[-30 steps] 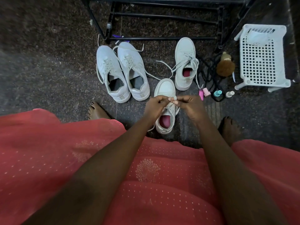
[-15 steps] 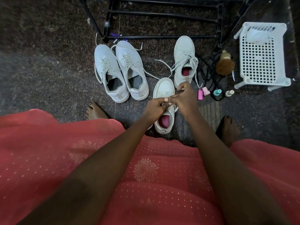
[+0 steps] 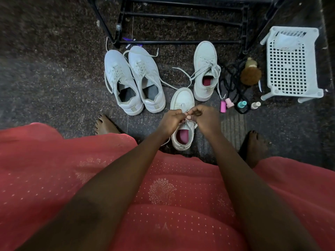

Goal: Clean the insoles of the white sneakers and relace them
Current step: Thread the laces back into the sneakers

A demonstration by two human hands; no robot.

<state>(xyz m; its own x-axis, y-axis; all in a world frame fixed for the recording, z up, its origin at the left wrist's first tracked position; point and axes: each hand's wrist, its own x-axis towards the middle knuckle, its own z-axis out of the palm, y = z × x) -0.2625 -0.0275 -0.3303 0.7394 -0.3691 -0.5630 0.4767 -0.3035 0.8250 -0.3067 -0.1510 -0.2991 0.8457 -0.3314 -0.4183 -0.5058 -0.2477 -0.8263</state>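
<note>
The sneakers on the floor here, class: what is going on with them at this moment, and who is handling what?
A person sits over four white sneakers on a dark floor. Both hands, the left hand and the right hand, meet over the nearest sneaker, pinching its white lace between the fingertips. That shoe has a pink insole. Its partner lies farther off with loose laces. Another pair with dark insoles stands to the left, untouched. Small bottles and a brush lie beside a white basket.
</note>
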